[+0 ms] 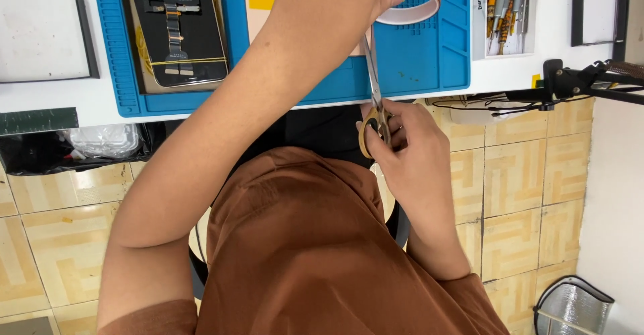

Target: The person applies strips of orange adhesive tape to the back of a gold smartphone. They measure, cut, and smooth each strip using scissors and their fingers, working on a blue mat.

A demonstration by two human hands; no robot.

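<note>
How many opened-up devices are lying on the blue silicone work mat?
1: a dark rectangular device with exposed flex cables, bound by yellow rubber bands, on the left part of the blue silicone mat. The left hand covers the mat's middle, so another could be hidden.

Bright, even light from above

The picture is sharp (only the far corners look a bit soft), shadows are faint, and the white table (510, 73) glares slightly.
</note>
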